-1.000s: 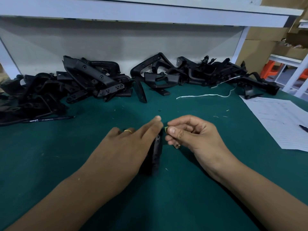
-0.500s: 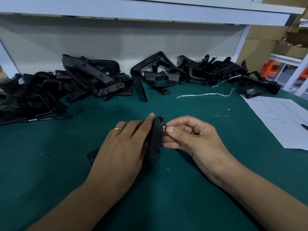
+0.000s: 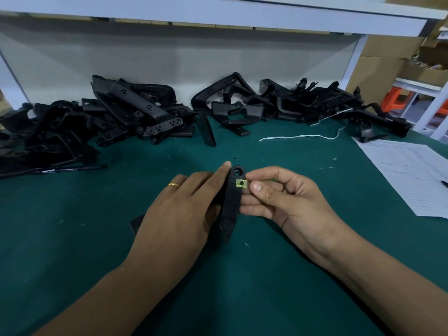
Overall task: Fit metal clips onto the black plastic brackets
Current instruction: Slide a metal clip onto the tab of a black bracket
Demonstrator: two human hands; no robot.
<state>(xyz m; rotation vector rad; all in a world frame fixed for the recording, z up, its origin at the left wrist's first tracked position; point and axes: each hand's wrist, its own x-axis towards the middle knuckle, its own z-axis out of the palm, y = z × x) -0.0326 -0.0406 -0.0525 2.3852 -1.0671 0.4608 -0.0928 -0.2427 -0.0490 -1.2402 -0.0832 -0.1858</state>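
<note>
Brass-coloured clip sits on the right edge of the bracket, near its top hole, centre frame. We grip the bracket with our left hand, index finger up its left side, gold ring on that hand. Our right hand has fingers curled, thumb tip just beside the clip, lower fingers touching the bracket. Green mat underneath. Bracket pile upper left, more upper right. Pen left, paper right, white string between.

bare forearms, no sleeves; gold ring on left hand.
</note>
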